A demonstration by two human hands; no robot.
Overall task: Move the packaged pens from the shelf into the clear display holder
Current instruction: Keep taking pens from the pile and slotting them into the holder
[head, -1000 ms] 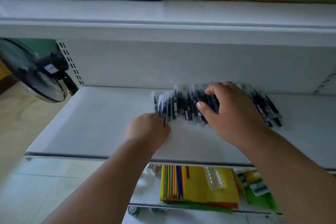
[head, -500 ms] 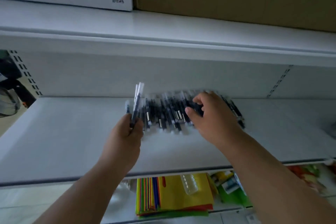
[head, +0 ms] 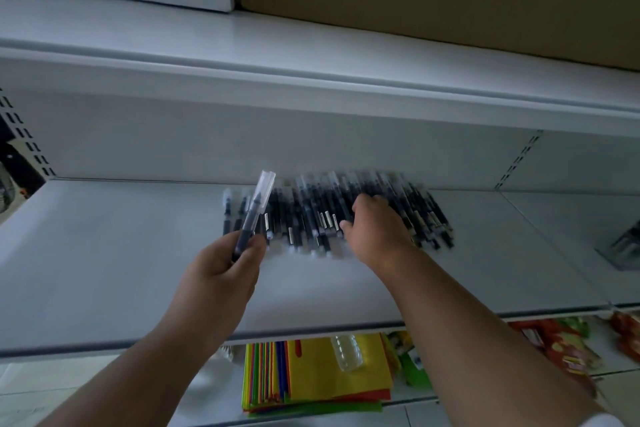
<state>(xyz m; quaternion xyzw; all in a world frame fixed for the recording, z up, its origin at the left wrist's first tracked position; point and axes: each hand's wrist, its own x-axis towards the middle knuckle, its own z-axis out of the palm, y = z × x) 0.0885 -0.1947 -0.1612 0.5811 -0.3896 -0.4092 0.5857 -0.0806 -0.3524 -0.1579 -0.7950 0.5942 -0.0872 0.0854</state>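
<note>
Blurred packaged pens (head: 346, 208), partly hidden under right hand (head: 375, 232).

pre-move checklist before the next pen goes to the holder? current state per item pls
1. Left hand holds a packaged pen: ok, lifted off the shelf.
2. Right hand has a pen: cannot tell, fingers lie on the pen pile, blurred.
3. Pens left on shelf: ok, many.
4. Clear display holder located: cannot tell; a clear object shows at the right edge, cut off.
5. Path to that edge free: ok.
</note>
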